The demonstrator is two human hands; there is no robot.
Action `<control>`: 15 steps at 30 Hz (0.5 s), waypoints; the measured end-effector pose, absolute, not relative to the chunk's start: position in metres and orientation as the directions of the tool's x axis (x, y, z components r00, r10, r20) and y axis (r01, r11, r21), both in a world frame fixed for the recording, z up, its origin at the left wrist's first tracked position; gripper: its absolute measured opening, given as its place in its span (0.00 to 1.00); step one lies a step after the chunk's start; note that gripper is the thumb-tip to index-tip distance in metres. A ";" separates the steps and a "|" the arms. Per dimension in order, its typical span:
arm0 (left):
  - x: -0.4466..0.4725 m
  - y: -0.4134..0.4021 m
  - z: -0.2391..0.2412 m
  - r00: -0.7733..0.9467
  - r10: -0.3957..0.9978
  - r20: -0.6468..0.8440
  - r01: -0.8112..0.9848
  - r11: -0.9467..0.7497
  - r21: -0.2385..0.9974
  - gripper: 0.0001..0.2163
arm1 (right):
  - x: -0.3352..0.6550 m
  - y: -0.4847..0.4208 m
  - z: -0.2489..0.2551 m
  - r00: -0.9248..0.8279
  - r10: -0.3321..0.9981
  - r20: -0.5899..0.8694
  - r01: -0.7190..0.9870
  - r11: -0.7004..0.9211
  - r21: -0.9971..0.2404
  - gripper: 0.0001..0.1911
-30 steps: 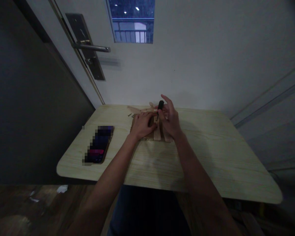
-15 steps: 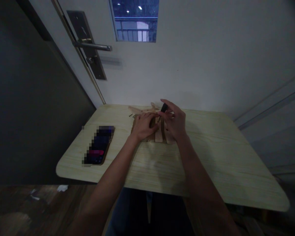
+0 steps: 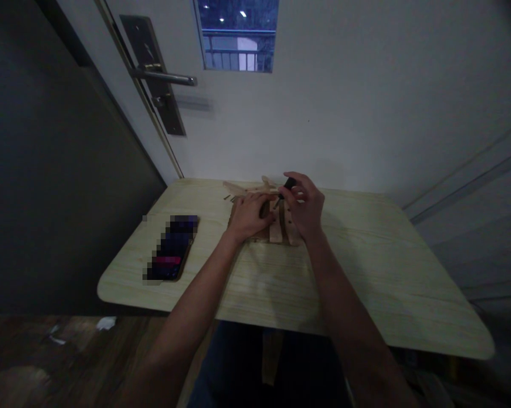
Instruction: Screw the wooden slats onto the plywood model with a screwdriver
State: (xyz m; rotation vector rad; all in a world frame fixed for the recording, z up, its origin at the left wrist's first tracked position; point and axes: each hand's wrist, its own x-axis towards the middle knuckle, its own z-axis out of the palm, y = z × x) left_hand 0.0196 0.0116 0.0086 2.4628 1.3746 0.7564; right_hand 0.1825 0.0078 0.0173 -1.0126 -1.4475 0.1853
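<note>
A small brown board lies on the table, with pale wooden strips across its right part; small dark holes show in the strips. My left hand rests on the board's left side, fingers spread and thumb apart, pressing it from above. My right hand is closed around the black handle of a screwdriver. The screwdriver is tilted, its thin shaft pointing down and left at a pale strip near my left fingertips. Whether the tip touches a screw is too small to tell.
Loose pale wooden pieces and several small screws lie behind the board. A phone lies to the left on the light wooden table. A white door with a lever handle stands right behind the table.
My right hand and the screwdriver have shifted slightly to the right. My left hand stays on the board. The view has tilted a little.
</note>
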 end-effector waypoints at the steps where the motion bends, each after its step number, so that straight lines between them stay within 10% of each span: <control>1: 0.020 0.012 0.009 0.431 0.840 0.329 0.727 -0.539 0.424 0.21 | 0.183 0.008 0.017 0.200 0.653 0.730 0.466 0.592 -0.657 0.12; 15: 0.021 0.011 0.007 0.429 0.842 0.327 0.736 -0.535 0.414 0.20 | 0.182 0.005 0.015 0.083 0.680 0.729 0.422 0.638 -0.644 0.18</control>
